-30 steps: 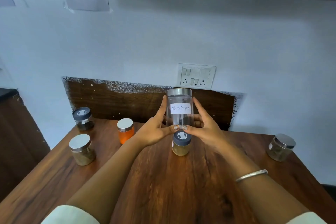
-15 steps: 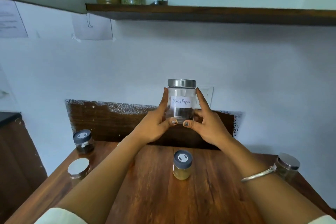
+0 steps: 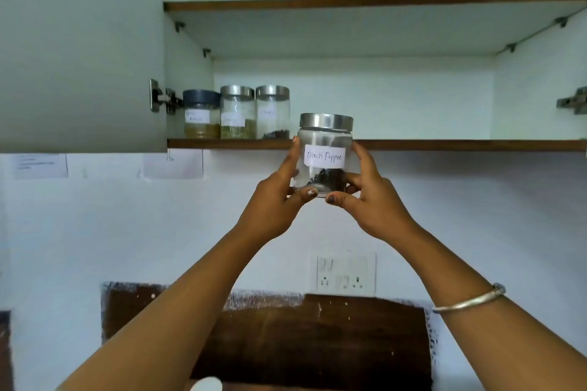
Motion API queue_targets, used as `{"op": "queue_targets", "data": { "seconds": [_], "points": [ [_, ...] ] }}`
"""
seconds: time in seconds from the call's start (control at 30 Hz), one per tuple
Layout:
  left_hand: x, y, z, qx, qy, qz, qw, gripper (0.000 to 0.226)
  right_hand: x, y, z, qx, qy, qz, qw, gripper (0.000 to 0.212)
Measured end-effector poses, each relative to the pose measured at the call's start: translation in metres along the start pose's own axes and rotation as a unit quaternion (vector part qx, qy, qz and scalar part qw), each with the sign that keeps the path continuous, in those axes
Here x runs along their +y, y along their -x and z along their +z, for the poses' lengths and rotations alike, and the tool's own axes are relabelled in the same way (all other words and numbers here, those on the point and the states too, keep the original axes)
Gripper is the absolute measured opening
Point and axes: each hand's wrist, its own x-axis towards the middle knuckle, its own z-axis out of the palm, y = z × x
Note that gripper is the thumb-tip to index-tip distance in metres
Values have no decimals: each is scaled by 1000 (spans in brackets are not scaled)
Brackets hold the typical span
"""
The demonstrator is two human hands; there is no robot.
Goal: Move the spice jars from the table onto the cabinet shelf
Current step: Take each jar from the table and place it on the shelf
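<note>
The open cabinet (image 3: 381, 95) fills the upper half of the view. Its door (image 3: 79, 47) is swung wide at ten o'clock, which leaves the whole mouth free to reach into. Its lower shelf (image 3: 460, 145) runs from nine to three o'clock, and the long bare stretch towards three looks like the intended landing place. Below it, the left hand (image 3: 273, 200) and right hand (image 3: 374, 203) are both clamped on the Black Pepper jar (image 3: 324, 152). The fingers run up its sides at nine and three o'clock and the thumbs hook under its base at six. Two hands are probably used because smooth glass carried overhead slips easily. The jar hangs upright in the air near the centre of the view, crossing the shelf's front edge. Its base sits below the board, so it seems to need more lift before it can go in. At eleven o'clock from it, three labelled jars (image 3: 237, 113) stand in a tight row against the cabinet's left wall, apparently packed there to save room for the rest. The held jar's steel lid (image 3: 326, 121) is seated, and its paper label (image 3: 324, 156) faces the person, likely so that it reads from the front once shelved. A small heap of peppercorns (image 3: 327, 176) lies at the bottom, so the load is probably light. The table is out of view.
</note>
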Motion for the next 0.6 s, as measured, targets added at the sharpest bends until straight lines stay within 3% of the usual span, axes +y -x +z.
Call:
{"op": "queue_targets", "data": {
  "seconds": [0.27, 0.6],
  "points": [
    [4, -75, -14, 51, -8, 23, 998, 83, -8, -78, -17, 14, 20, -24, 999, 79],
    [-31, -128, 6, 36, -39, -18, 998, 80, 22, -128, -3, 5, 82, -7, 997, 74]
  ]
}}
